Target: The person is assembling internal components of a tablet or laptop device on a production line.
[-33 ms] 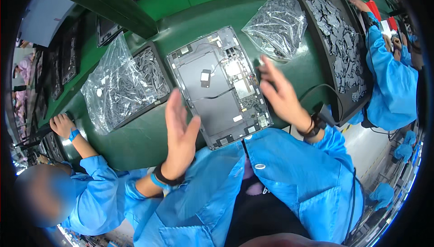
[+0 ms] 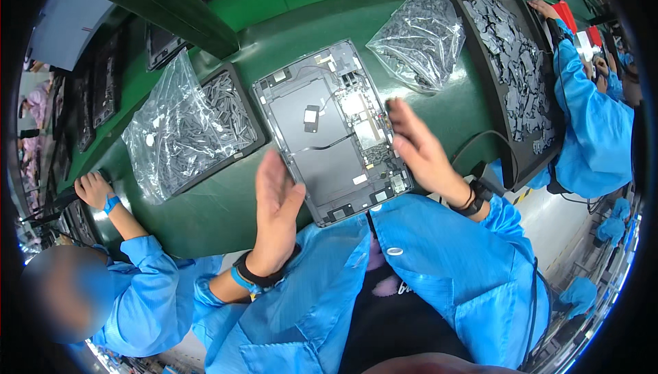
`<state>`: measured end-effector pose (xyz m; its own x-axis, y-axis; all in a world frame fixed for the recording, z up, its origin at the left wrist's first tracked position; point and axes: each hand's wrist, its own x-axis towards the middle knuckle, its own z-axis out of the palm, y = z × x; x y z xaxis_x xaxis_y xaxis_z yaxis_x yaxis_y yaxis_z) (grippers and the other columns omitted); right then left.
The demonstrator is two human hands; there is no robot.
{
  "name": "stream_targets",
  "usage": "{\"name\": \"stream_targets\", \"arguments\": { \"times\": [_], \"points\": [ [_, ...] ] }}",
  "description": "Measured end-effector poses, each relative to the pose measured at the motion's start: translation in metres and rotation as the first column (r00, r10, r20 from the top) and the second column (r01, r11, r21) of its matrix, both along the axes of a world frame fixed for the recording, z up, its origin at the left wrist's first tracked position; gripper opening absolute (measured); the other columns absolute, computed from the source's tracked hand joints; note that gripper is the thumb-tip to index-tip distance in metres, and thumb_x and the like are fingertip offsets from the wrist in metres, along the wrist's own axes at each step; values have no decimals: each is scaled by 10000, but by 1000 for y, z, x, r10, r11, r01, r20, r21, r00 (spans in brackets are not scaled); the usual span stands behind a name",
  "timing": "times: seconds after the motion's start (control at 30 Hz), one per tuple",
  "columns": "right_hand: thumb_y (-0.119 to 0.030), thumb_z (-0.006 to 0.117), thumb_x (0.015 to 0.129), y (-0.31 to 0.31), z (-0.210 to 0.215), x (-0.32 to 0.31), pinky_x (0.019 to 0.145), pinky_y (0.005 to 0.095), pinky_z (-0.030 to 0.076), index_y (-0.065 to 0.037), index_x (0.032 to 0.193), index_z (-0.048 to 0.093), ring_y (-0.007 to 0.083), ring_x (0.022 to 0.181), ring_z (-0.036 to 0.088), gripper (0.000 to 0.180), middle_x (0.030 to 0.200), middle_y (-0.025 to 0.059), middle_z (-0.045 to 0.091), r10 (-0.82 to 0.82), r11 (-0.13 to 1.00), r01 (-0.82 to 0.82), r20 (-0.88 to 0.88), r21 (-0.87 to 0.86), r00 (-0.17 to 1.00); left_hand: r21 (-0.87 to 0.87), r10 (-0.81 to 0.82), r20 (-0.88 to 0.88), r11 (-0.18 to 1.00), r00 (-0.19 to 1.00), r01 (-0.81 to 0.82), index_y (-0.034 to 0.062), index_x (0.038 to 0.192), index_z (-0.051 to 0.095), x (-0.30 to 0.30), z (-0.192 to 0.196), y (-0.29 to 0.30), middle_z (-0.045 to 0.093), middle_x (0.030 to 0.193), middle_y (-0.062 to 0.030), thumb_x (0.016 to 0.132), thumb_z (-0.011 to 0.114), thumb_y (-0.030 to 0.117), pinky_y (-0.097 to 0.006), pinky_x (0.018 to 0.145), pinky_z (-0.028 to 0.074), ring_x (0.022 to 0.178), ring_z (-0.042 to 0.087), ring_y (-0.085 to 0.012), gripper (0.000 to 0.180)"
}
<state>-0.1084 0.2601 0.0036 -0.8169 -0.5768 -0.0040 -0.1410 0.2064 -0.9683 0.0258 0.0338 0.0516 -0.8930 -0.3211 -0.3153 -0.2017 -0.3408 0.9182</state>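
An opened tablet housing point(image 2: 319, 161) lies on the green bench in front of me, its inside facing up. Along its right side runs a circuit board point(image 2: 370, 134), and a dark ribbon cable crosses the middle. A small black piece with a white label point(image 2: 311, 118) rests in the bare left part. My left hand point(image 2: 277, 196) is open beside the lower left edge, fingers stretched and thumb near the rim. On the opposite side my right hand point(image 2: 426, 158) is open, its fingertips at the right edge. Whether either hand touches the housing, I cannot tell.
Left of the housing, a dark tray point(image 2: 255, 131) holds many small dark strips, partly under a clear plastic bag point(image 2: 161, 127). Another filled bag point(image 2: 421, 42) lies at the back right, beside a tray point(image 2: 488, 93) of grey pieces. Co-workers in blue sit on both sides.
Both my hands have come in closer to the housing; the right one has lowered slightly, and the left fingers have drawn down. The housing has stayed in place.
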Motion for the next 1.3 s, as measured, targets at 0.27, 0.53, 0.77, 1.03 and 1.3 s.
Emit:
{"name": "stream_targets", "arguments": {
  "times": [0.27,0.53,0.77,1.03,1.3],
  "points": [
    [23,426,965,-5,0,14,1181,331,166,41,1517,158,235,1471,198,613,1583,176,214,25,952,82,343,-294,939,88,-102,32,991,994,98,-44,1347,437,-12,-19,-13,563,1277,-115,1016,490,159,-307,1031,376,1176,513,-147,392],
    [-137,480,994,-37,51,-56,1035,317,406,54,1414,393,170,1206,523,470,1336,122,542,-8,911,216,507,-352,862,181,9,-171,983,985,22,-22,1395,417,-62,-14,-26,542,1330,-106,1038,429,207,-317,1043,375,1201,516,-166,424],
    [-98,429,984,-139,20,-249,867,318,523,35,1224,570,162,936,650,308,1099,95,667,-83,950,209,454,-234,887,155,23,-154,988,988,1,-13,1436,365,-70,-21,-22,491,1392,-164,1000,504,210,-372,1033,405,1245,504,-229,509],
    [-158,600,871,-197,-13,-344,971,374,442,89,1250,532,304,1124,576,457,1193,217,612,-362,919,377,129,-118,923,82,-124,-113,988,986,134,-1,1380,410,-79,-11,-19,550,1305,-163,969,527,128,-366,989,437,1179,547,-226,446],
    [-308,642,758,-52,52,-436,832,427,559,-44,931,726,351,947,689,326,997,179,708,-356,371,825,-755,426,550,129,-204,-77,969,976,213,-18,1303,480,-79,-16,-23,595,1246,-160,968,527,118,-355,948,460,1123,582,-226,364]
  ]
}}
